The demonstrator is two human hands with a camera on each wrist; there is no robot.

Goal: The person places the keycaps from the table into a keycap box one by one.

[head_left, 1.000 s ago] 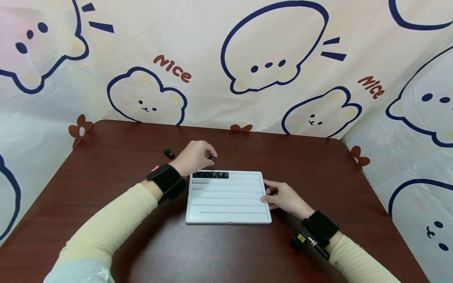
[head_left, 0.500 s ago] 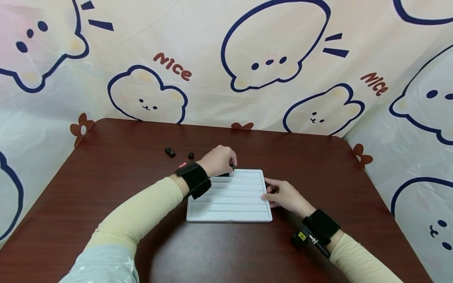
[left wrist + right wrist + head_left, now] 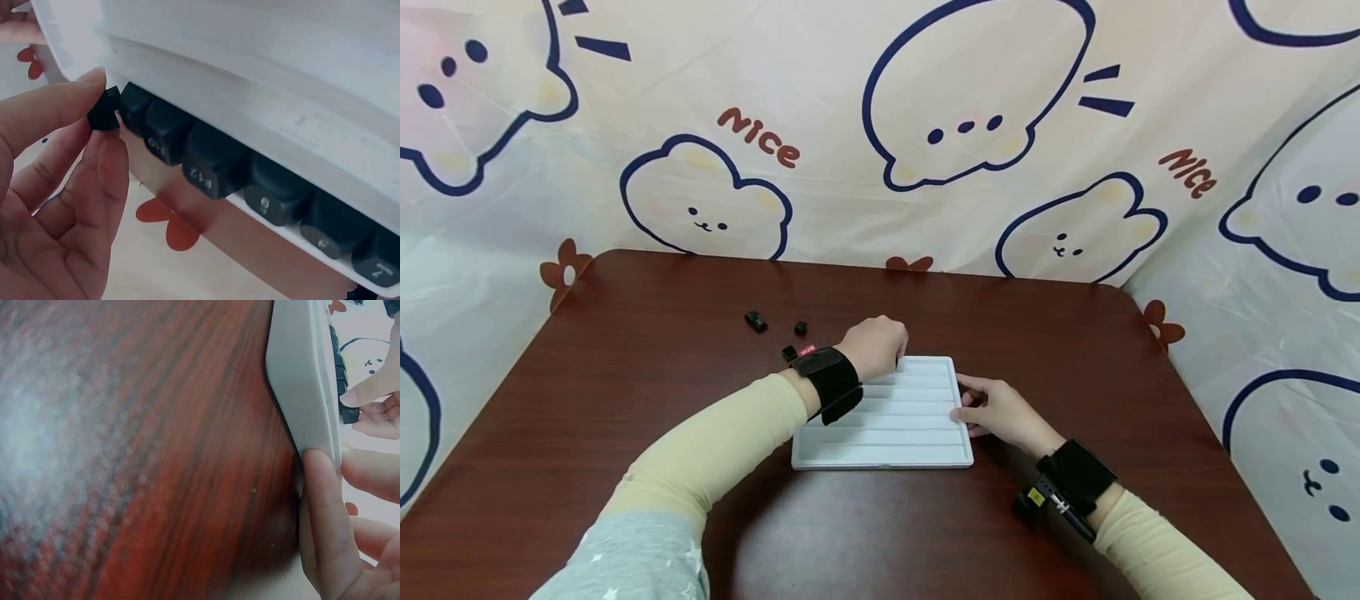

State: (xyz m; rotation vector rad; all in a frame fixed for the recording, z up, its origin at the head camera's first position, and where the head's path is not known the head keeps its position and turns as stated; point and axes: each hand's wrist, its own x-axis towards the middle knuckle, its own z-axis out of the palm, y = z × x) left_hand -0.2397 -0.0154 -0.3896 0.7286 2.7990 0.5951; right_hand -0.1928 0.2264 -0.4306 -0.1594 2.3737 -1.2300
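Note:
A white ridged tray (image 3: 880, 450) lies on the table, with a row of black keycaps (image 3: 215, 159) along its far edge. My left hand (image 3: 874, 346) is over that far edge and hides the row in the head view. Its thumb and fingers pinch a single black keycap (image 3: 104, 111), right at the end of the row; I cannot tell whether it is seated. At the tray's right side, my right hand (image 3: 1006, 417) grips the edge between thumb and fingers, also seen in the right wrist view.
Behind the tray to the left lie loose black keycaps: a clump (image 3: 756, 321), a single keycap (image 3: 801, 328) and another keycap (image 3: 789, 353) close to the left wrist strap (image 3: 827, 379). A patterned curtain (image 3: 835, 208) stands beyond the brown table (image 3: 662, 350).
My left hand has carried the keycap rightward from behind the tray and brought it down to the row's end. The right hand keeps its grip on the tray.

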